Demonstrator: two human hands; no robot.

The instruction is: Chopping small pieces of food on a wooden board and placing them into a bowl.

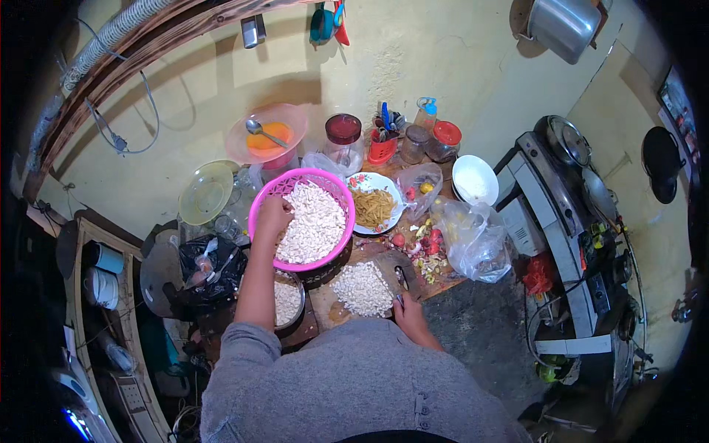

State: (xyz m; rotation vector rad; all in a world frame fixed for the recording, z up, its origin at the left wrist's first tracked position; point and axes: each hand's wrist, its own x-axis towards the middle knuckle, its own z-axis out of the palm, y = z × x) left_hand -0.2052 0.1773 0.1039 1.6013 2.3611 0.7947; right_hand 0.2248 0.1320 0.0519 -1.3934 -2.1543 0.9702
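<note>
My left hand (pixel 275 215) reaches over the left side of a pink plastic basket (pixel 350 232), its curled fingers at a heap of small white diced pieces (pixel 316 221). Whether those fingers pinch anything is hidden. Close to my body, my right hand (pixel 411 314) grips the dark handle of what looks like a knife (pixel 399 300), mostly hidden. That hand is at the right edge of a wooden cutting board (pixel 386 266), which bears finer white diced pieces (pixel 364 289). More white pieces fill a metal bowl (pixel 288 299) below the basket.
A floral plate (pixel 382 183) holds yellowish strips. Right of it lie peelings (pixel 429 249) and clear plastic bags (pixel 471 243). White bowls (pixel 475 178), lidded jars (pixel 343 130) and a bowl of orange liquid (pixel 268 135) stand behind. A black bag (pixel 210 277) is left; a stove (pixel 554 188) right.
</note>
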